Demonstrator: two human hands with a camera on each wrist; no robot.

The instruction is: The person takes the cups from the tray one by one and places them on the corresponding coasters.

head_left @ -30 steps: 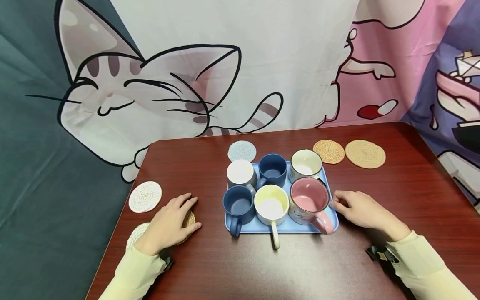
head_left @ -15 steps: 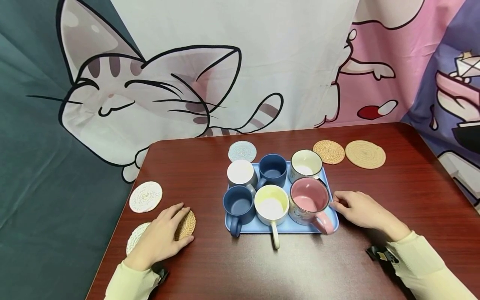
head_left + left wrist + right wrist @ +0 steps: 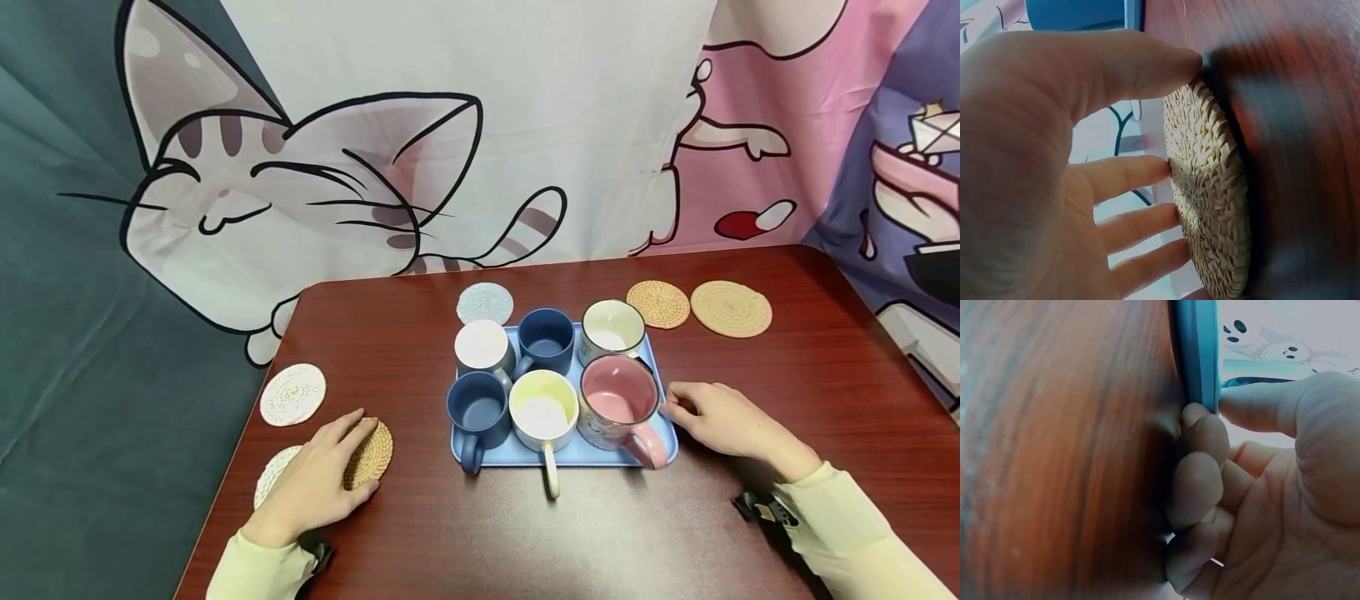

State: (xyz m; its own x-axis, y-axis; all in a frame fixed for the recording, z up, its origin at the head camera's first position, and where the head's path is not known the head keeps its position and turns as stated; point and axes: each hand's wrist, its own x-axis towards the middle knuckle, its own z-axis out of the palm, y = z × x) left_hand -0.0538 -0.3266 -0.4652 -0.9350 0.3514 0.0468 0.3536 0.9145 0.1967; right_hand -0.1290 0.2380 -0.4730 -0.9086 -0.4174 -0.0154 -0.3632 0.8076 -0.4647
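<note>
My left hand (image 3: 315,479) reaches over a round tan woven coaster (image 3: 370,454) on the table. In the left wrist view, the straight fingers touch the flat face of the coaster (image 3: 1207,181), while the thumb lies at its rim. At the right, my right hand (image 3: 723,421) pinches the right edge of a light blue tray (image 3: 592,456). Its thumb presses the inner side of the tray rim (image 3: 1200,356) and curled fingers sit at the outer side. On the tray stand several mugs, including a pink mug (image 3: 618,387) nearest this hand.
White coasters (image 3: 292,394) lie along the table's left side, one partly behind the left hand. A pale blue coaster (image 3: 484,302) is behind the tray. Two tan coasters, one smaller (image 3: 657,303) and one larger (image 3: 731,308), lie at the back right. Mug handles (image 3: 551,475) overhang the tray's front edge.
My left hand has drawn back toward the near left, uncovering more of the tan coaster, with its thumb now closer to the coaster's rim. The right hand and the tray have stayed put.
</note>
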